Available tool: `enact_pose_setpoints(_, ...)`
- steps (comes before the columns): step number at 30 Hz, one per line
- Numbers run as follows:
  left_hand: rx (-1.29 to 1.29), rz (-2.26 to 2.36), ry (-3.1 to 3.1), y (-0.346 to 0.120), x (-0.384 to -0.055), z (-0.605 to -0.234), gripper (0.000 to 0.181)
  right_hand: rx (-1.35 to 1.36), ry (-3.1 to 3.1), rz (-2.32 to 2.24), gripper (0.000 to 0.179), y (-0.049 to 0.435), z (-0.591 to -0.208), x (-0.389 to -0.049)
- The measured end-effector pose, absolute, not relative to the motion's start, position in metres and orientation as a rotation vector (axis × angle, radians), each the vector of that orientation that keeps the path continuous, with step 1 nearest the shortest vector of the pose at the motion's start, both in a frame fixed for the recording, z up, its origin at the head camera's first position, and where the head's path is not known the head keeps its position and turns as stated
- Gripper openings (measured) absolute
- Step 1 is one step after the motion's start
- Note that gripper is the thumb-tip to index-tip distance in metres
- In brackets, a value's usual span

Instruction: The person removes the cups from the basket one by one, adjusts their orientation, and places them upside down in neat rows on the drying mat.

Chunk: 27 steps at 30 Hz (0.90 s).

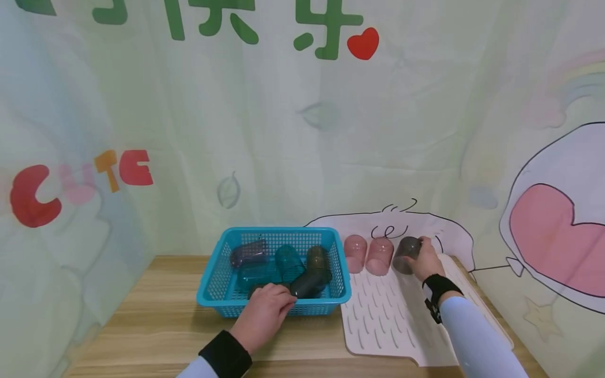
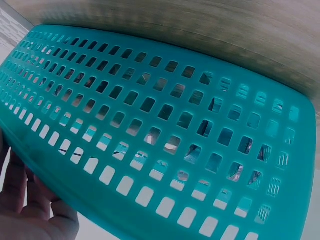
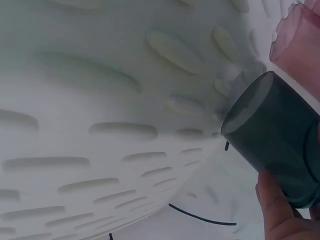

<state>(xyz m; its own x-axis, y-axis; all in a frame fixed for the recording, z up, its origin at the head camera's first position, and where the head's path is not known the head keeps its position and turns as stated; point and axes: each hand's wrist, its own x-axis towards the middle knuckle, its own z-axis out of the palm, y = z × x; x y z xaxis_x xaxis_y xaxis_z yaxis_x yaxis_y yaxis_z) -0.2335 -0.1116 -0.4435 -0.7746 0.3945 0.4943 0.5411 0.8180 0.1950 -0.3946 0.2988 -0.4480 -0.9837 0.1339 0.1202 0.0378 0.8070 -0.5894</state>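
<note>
- Pale printed cloth point(image 1: 402, 131) hangs behind the blue basket point(image 1: 216, 303), bearing green characters point(image 1: 331, 26) and a red heart point(image 1: 364, 44) high above the basket, and red, pink and orange letters point(image 1: 35, 197) to its left.
- Wood-grain tabletop point(image 1: 156, 315) lies under the basket, which has mesh walls and a smooth rim.
- Beside the basket, on its right, lies a white drainer mat point(image 1: 378, 320) with raised ridges.
- Just right of the basket, at its rear half, two pink cups stand upside down on the mat: the first pink cup point(image 1: 355, 254) nearest the basket, the second pink cup point(image 1: 379, 256) next along.
- Farther right of the basket, beyond both, is a grey cup point(image 1: 405, 255), base up and mouth down; whether its lip touches the mat I cannot tell.
- On that grey cup the right hand point(image 1: 427, 261) is closed, fingers gripping near the base end.
- At the basket's front rim is the left hand point(image 1: 266, 313), fingers bent; whether they grip the rim I cannot tell.
- Inside the basket: a purple cup point(image 1: 249, 253) on its side at rear left, two teal cups point(image 1: 289, 260) around the middle, an olive-brown cup point(image 1: 317, 256) at rear right and a dark cup point(image 1: 309, 284) toward front right.
</note>
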Motion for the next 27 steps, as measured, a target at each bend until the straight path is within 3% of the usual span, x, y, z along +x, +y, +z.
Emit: enact_pose_setpoints(27, -0.698, -0.472, -2.572, -0.1123, -0.2321, -0.4432, 0.011, -0.047, -2.891, 0.779, 0.080, 0.2919, -0.4546, -0.3976)
